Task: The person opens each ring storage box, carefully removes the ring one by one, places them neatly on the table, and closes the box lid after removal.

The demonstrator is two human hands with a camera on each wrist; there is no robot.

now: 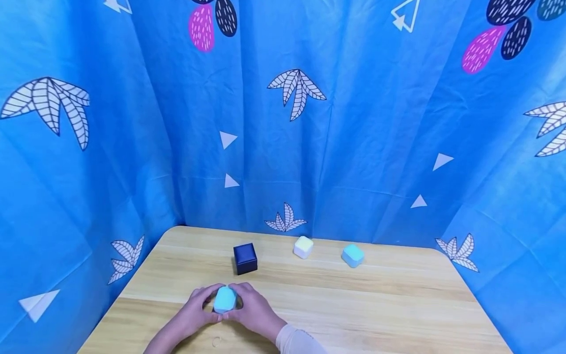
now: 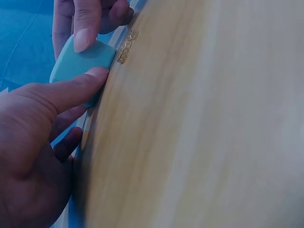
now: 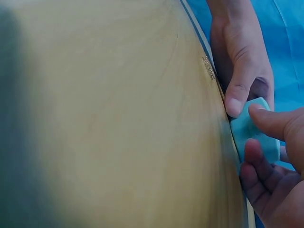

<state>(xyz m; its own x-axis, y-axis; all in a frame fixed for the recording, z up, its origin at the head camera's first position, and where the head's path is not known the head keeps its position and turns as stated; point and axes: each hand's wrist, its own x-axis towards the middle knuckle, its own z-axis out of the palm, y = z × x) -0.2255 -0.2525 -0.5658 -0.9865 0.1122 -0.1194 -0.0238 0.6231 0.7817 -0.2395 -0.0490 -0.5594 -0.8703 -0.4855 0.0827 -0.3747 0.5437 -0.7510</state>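
Note:
A small turquoise ring box with rounded corners sits between both hands near the table's front left. My left hand holds it from the left, thumb at the near side and fingers behind. From the right, my right hand grips the same box, its thumb also on the near face, close to the left thumb. The box looks closed in the left wrist view, with both thumbs pressed on its face. A gold ring with an ornate band lies on the wood just in front of the box.
Farther back on the wooden table stand a dark blue box, a white box and another turquoise box. A blue patterned curtain hangs behind the table and along its sides.

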